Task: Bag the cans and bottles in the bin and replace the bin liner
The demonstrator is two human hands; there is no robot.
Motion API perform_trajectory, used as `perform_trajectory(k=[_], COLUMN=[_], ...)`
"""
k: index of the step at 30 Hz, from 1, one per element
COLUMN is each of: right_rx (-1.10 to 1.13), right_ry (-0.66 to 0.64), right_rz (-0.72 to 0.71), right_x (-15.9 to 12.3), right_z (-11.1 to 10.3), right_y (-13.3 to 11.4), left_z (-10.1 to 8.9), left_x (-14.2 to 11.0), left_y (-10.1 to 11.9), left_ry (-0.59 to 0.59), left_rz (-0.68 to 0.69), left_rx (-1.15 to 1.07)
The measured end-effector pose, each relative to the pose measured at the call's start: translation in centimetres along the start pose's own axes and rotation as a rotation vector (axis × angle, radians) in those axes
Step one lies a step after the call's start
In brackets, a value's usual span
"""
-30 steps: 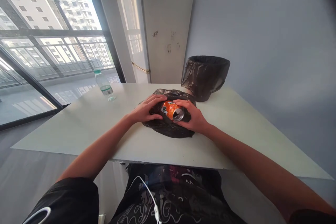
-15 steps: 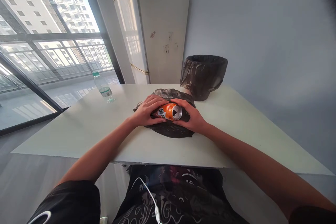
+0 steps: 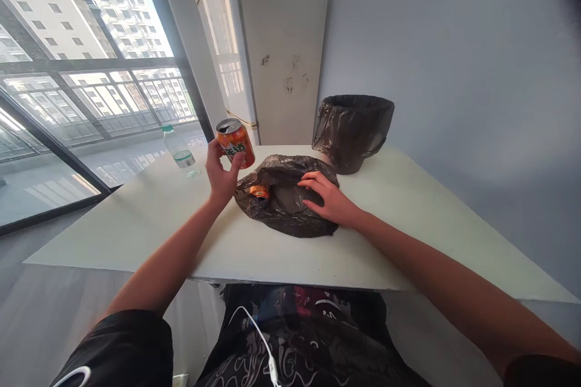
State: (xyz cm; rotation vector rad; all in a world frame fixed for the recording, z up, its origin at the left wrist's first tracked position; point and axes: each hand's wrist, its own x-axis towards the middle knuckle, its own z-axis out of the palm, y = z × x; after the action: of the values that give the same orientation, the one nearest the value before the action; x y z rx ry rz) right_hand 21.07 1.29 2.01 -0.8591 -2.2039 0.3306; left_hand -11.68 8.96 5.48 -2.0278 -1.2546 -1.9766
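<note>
My left hand (image 3: 222, 172) is closed round an orange drink can (image 3: 236, 146), held upright with a slight tilt above the table, its opened top showing. To the right of it lies a black plastic bag (image 3: 295, 221), mouth spread open on the table. Inside the bag's left part rests a second orange can (image 3: 259, 192), partly covered by the plastic. My right hand (image 3: 331, 199) reaches over the bag's right side, fingers apart and holding nothing; the fingertips are over the bag's opening.
Behind the bag stands a bin (image 3: 354, 133) lined with a black bag. A clear plastic bottle (image 3: 181, 154) with a green cap is at the white table's (image 3: 154, 242) far left. Beyond the table stand a fridge (image 3: 281, 60) and large windows (image 3: 91, 97).
My left hand has lifted a can up and to the left, out of the bag. My right hand has let go of it and stays over the bag. Another can now shows inside.
</note>
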Motion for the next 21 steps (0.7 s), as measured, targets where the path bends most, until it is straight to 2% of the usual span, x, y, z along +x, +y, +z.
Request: perform_trajectory(k=[4,8,13,21], right_rx=[-0.012,-0.014,-0.026,-0.055], right_ry=[-0.003,-0.018,-0.028,-0.055], right_rz=[0.015,0.014,0.009,-0.004], right_x=[-0.1,-0.2,-0.2,-0.1], right_z=[0.1,0.0,0.0,-0.1], right_y=[0.5,0.7,0.9,0.9], left_z=[0.2,0.2,0.0,-0.5], left_x=[0.8,0.8,0.7,0.6], left_y=[-3.3,-7.3,-9.8,-10.5], left_ry=[-0.091,-0.189,-0.215,-0.232], left_rz=[-0.326,-0.5,-0.59,-0.66], left_rx=[0.096,0.247,0.328,0.387])
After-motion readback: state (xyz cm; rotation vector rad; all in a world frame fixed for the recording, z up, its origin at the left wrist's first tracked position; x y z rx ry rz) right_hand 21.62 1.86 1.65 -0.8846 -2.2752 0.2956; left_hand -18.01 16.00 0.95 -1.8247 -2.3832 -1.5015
